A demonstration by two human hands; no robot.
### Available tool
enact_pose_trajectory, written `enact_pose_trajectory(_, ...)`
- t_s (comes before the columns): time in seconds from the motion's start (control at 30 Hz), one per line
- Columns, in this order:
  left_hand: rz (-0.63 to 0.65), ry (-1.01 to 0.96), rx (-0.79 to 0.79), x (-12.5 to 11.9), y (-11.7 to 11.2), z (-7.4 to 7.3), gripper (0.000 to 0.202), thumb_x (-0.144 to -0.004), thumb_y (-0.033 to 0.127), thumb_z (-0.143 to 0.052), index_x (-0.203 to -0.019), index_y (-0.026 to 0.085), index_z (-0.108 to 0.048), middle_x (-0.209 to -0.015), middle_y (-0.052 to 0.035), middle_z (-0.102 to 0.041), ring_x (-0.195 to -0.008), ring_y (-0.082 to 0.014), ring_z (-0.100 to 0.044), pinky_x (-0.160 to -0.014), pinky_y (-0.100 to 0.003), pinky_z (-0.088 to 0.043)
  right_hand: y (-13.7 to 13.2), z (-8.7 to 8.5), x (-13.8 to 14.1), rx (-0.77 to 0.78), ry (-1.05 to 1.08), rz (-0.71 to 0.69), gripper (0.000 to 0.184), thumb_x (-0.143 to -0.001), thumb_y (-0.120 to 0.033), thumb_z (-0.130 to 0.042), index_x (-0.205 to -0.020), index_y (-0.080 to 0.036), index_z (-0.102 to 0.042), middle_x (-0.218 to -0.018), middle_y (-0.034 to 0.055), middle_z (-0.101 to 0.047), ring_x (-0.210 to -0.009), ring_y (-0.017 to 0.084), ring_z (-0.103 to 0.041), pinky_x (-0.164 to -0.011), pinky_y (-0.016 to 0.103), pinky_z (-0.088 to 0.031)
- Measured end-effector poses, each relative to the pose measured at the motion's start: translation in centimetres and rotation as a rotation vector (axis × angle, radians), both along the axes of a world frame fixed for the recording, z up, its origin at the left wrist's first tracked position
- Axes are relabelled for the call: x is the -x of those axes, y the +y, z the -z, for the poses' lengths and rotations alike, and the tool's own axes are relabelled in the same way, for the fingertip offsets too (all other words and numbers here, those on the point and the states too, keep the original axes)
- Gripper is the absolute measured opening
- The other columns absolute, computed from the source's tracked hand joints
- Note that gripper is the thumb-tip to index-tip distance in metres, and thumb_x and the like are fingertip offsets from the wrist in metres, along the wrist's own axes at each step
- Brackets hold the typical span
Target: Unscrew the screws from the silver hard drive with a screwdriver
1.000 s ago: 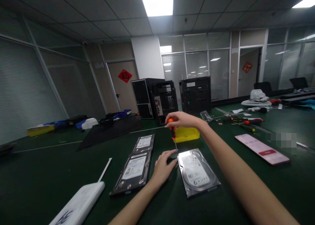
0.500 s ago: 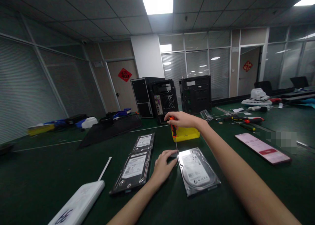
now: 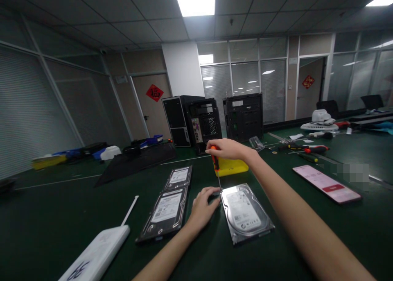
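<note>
Though blurry, right hand (image 3: 227, 149) round screwdriver (image 3: 216, 164)

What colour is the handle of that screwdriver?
Orange with black; the head view shows the small upright screwdriver gripped in the right hand.

We see bare table (image 3: 61, 207) left of two drives (image 3: 167, 209); a yellow tray (image 3: 231, 167) blocks behind our screwdriver (image 3: 215, 161).
</note>
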State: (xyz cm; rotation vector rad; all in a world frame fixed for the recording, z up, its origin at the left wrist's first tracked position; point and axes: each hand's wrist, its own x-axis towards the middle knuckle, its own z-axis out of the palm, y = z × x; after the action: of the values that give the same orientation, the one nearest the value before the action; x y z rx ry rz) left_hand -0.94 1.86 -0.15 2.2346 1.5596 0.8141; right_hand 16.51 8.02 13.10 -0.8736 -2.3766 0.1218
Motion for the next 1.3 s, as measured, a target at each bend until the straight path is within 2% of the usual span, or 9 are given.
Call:
enact_pose_trajectory(0.17, -0.002, -0.021, 0.004, 0.0, -0.2, 0.0, 0.031, -0.075, 0.023, -0.051, -0.105, 0.025, -0.058, -0.111, -0.0022, -0.055, -0.106, -0.0201, -0.047, -0.091, -0.032, -0.035, 0.0, 0.1, 0.4, 0.024, 0.019, 0.090, 0.036, -0.075, -0.052, -0.047, -0.072, -0.019, -0.062, -0.069, 0.0033, -0.061, -0.063, 0.015, -0.053, -0.057, 0.023, -0.032)
enact_pose_trajectory(0.27, -0.012, -0.065, -0.005, 0.1, 0.0, 0.3, 0.032, -0.074, 0.022, -0.051, -0.105, 0.025, -0.056, -0.110, -0.0020, -0.055, -0.103, -0.0189, -0.049, -0.089, -0.031, -0.037, 0.2, 0.2, 0.2, 0.118, 0.048, 0.074, 0.032, -0.082, -0.041, -0.040, -0.074, -0.019, -0.062, -0.070, 0.0025, -0.062, -0.057, 0.012, -0.053, -0.054, 0.021, -0.033)
enact_pose_trajectory(0.4, -0.039, -0.093, -0.021, 0.3, 0.4, 0.7, 0.028, -0.073, 0.021, -0.051, -0.102, 0.023, -0.054, -0.105, -0.0016, -0.058, -0.097, -0.0172, -0.053, -0.086, -0.028, -0.038, 0.7, 0.3, 0.0, 0.231, 0.075, -0.057, 0.026, -0.084, -0.028, -0.038, -0.081, -0.017, -0.061, -0.071, 0.0027, -0.062, -0.048, 0.009, -0.053, -0.049, 0.020, -0.036)
enact_pose_trajectory(0.53, -0.039, -0.070, -0.030, 0.3, 0.4, 0.8, 0.025, -0.073, 0.022, -0.052, -0.098, 0.022, -0.054, -0.103, -0.0017, -0.058, -0.096, -0.0171, -0.052, -0.085, -0.028, -0.038, 0.6, 0.3, 0.1, 0.171, 0.111, -0.109, 0.024, -0.081, -0.037, -0.045, -0.088, -0.019, -0.059, -0.070, 0.0019, -0.061, -0.045, 0.008, -0.051, -0.049, 0.021, -0.035)
enact_pose_trajectory(0.7, -0.018, -0.036, -0.035, 0.3, 0.2, 0.7, 0.026, -0.074, 0.025, -0.051, -0.100, 0.023, -0.055, -0.103, -0.0019, -0.057, -0.097, -0.0181, -0.052, -0.084, -0.029, -0.039, -0.2, 0.1, 0.3, 0.035, 0.039, 0.095, 0.039, -0.076, -0.054, -0.045, -0.069, -0.018, -0.059, -0.065, 0.0040, -0.059, -0.056, 0.014, -0.052, -0.054, 0.023, -0.031)
enact_pose_trajectory(0.8, -0.011, -0.027, -0.038, 0.2, 0.1, 0.6, 0.026, -0.074, 0.025, -0.050, -0.100, 0.023, -0.055, -0.103, -0.0019, -0.057, -0.097, -0.0181, -0.052, -0.084, -0.029, -0.038, -0.4, 0.1, 0.2, 0.034, -0.018, 0.159, 0.037, -0.082, -0.049, -0.037, -0.077, -0.021, -0.061, -0.075, 0.0045, -0.062, -0.066, 0.017, -0.054, -0.056, 0.024, -0.031)
enact_pose_trajectory(0.93, -0.013, -0.015, -0.035, 0.2, 0.0, 0.5, 0.027, -0.075, 0.024, -0.050, -0.101, 0.023, -0.055, -0.104, -0.0018, -0.057, -0.099, -0.0180, -0.051, -0.084, -0.028, -0.038, -0.3, 0.0, 0.2, 0.006, -0.051, 0.108, 0.034, -0.082, -0.047, -0.037, -0.093, -0.024, -0.059, -0.084, 0.0042, -0.063, -0.072, 0.018, -0.054, -0.057, 0.024, -0.031)
enact_pose_trajectory(1.1, -0.017, -0.010, -0.035, 0.2, 0.1, 0.6, 0.027, -0.074, 0.023, -0.050, -0.101, 0.023, -0.055, -0.104, -0.0017, -0.057, -0.099, -0.0181, -0.051, -0.084, -0.028, -0.038, -0.6, -0.1, 0.3, -0.014, -0.090, 0.148, 0.047, -0.078, -0.058, -0.035, -0.080, -0.019, -0.060, -0.077, 0.0054, -0.062, -0.068, 0.017, -0.055, -0.056, 0.023, -0.032)
enact_pose_trajectory(1.3, -0.008, -0.019, -0.049, 0.2, 0.0, 0.6, 0.027, -0.074, 0.023, -0.050, -0.101, 0.023, -0.055, -0.103, -0.0019, -0.057, -0.097, -0.0180, -0.052, -0.083, -0.028, -0.039, -0.5, -0.2, 0.0, 0.025, -0.097, 0.095, 0.030, -0.083, -0.040, -0.039, -0.094, -0.022, -0.059, -0.088, 0.0030, -0.063, -0.072, 0.014, -0.056, -0.060, 0.021, -0.036)
